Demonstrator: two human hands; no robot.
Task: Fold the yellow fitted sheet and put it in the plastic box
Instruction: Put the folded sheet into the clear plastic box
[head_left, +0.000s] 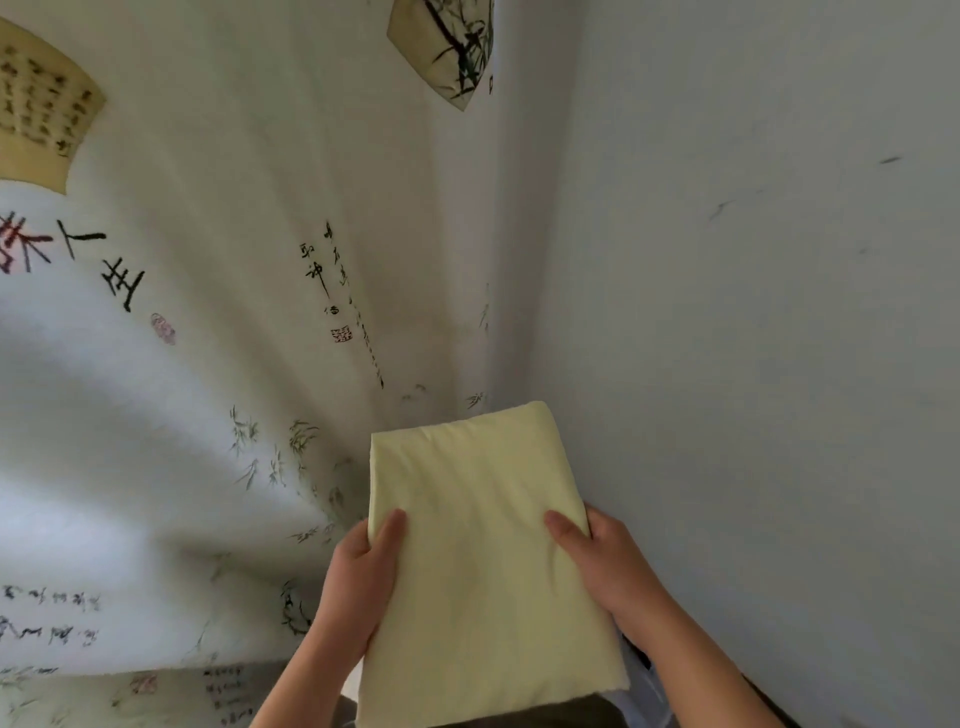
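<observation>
Both hands, left hand (361, 577) and right hand (597, 558), grip the folded yellow sheet (483, 561) by its sides; no box is in view; loosen either grip and the layers could slide apart.

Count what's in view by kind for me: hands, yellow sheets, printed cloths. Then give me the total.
Hands: 2, left hand and right hand, each gripping a side of the sheet
Folded yellow sheet: 1
Printed cloth: 1
Total: 4
</observation>
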